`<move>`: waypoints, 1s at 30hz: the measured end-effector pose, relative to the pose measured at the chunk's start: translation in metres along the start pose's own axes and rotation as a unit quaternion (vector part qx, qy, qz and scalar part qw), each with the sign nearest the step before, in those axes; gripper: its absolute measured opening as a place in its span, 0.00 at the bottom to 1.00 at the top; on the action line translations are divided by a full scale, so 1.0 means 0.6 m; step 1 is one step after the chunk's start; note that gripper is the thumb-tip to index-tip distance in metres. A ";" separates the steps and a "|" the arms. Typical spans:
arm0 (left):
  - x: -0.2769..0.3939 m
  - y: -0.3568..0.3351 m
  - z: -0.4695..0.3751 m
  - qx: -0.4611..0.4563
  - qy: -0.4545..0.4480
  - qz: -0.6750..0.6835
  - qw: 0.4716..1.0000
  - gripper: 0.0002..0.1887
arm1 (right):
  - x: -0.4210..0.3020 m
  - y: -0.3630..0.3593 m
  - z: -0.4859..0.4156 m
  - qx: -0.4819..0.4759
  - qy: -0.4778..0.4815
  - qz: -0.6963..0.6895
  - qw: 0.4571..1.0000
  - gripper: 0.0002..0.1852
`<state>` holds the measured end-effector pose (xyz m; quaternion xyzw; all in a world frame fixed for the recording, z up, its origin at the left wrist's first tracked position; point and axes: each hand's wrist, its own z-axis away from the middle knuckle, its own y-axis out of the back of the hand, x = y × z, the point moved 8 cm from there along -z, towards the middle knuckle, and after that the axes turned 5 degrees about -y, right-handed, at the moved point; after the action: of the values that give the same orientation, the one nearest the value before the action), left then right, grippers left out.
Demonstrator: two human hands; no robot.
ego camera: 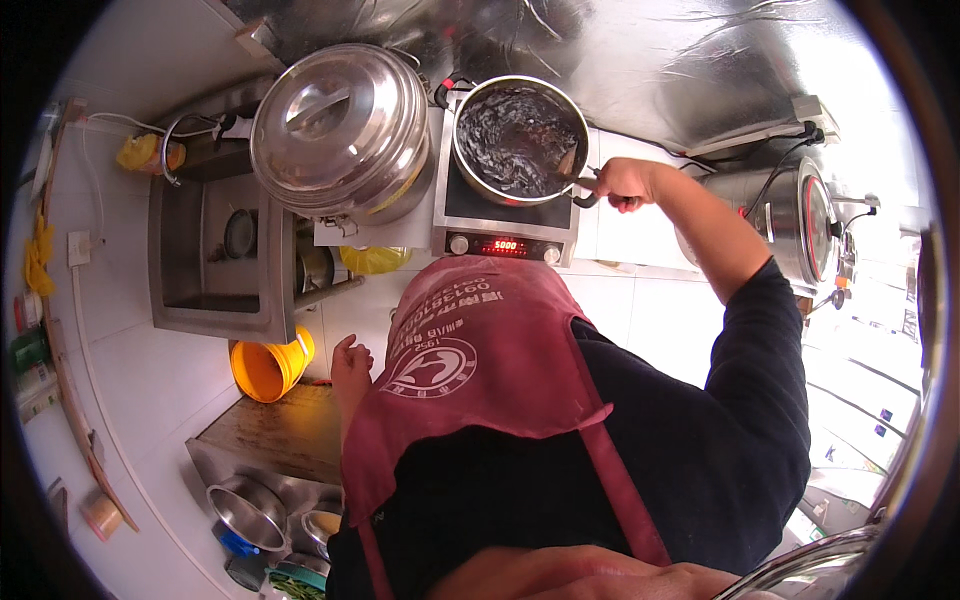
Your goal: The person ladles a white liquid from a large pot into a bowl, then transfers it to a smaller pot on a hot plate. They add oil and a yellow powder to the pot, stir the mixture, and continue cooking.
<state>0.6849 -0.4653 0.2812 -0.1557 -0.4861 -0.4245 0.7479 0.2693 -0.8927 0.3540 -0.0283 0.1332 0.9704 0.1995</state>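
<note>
A round metal pot (523,139) of dark, swirling liquid stands on an induction cooker (505,238) whose red display is lit. At the pot's right rim my right hand (628,184) is closed around the handle of a utensil (568,166); the utensil's flat, brownish end dips into the liquid, and its exact kind is unclear. Beside my red apron (487,360), low on the left, my left hand (351,364) hangs with fingers partly curled and holds nothing that I can see. The pot's black side handle lies just below my right hand.
Left of the cooker stands a large lidded steel pot (337,135), then a steel sink (225,247) with a faucet (171,150). A yellow bucket (271,364) and steel bowls (247,512) are lower left. A steel vessel with cords (772,217) stands at the right.
</note>
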 end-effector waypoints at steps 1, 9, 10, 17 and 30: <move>0.007 0.000 0.001 -0.001 0.002 0.009 1.000 0.18 | 0.007 -0.020 -0.016 -0.045 -0.006 -0.061 0.997 0.07; 0.031 0.011 0.008 0.005 0.005 -0.045 0.999 0.18 | 0.044 -0.139 -0.009 -0.174 0.118 -0.449 0.869 0.10; 0.033 0.011 0.005 0.003 0.002 -0.051 0.999 0.17 | 0.050 -0.141 -0.002 -0.154 0.129 -0.460 0.865 0.10; 0.048 -0.007 -0.029 -0.028 -0.018 -0.047 0.998 0.17 | 0.076 -0.122 0.064 -0.008 0.185 -0.473 0.861 0.11; 0.061 -0.032 -0.035 -0.055 -0.038 -0.054 0.996 0.18 | 0.088 -0.063 0.135 0.412 0.267 -0.048 0.870 0.21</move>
<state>0.6887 -0.5078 0.2989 -0.1865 -0.4976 -0.4840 0.6952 0.2358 -0.8176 0.4168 -0.2080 0.5673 0.7722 0.1967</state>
